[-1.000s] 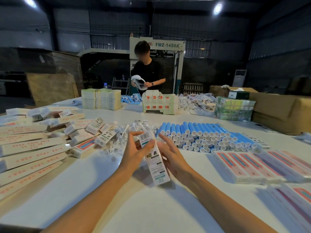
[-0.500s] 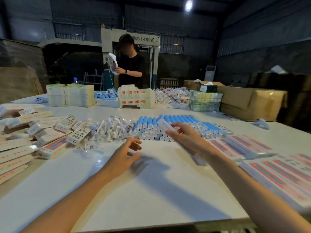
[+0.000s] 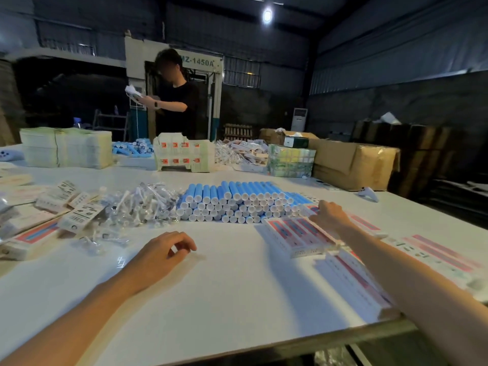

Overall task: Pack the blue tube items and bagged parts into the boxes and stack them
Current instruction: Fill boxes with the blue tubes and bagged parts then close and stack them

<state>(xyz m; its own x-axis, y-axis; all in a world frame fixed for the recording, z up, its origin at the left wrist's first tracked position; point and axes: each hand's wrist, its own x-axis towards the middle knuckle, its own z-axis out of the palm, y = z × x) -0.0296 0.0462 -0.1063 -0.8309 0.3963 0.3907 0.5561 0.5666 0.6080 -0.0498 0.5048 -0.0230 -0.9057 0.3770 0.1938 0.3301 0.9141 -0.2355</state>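
Note:
A pile of blue tubes (image 3: 237,204) with white caps lies mid-table. To its left sits a heap of clear bagged parts (image 3: 142,204). Packed white-and-red boxes (image 3: 298,236) lie in rows to the right of the tubes. My right hand (image 3: 330,215) reaches out palm down and rests its fingers on a box at the far end of that row, beside the tubes. My left hand (image 3: 163,254) rests on the bare table (image 3: 237,286) with loosely curled fingers and holds nothing.
Unfilled flat boxes (image 3: 76,217) are scattered at the left. Stacks of cartons (image 3: 66,146), more tubes and a brown cardboard carton (image 3: 353,159) line the far side, where another person (image 3: 174,101) stands. The table's near edge (image 3: 290,342) runs just below my arms.
Both hands held a box upright in front of me. My right hand then carried it right to the row of boxes, and my left hand dropped to the table. The view turned right.

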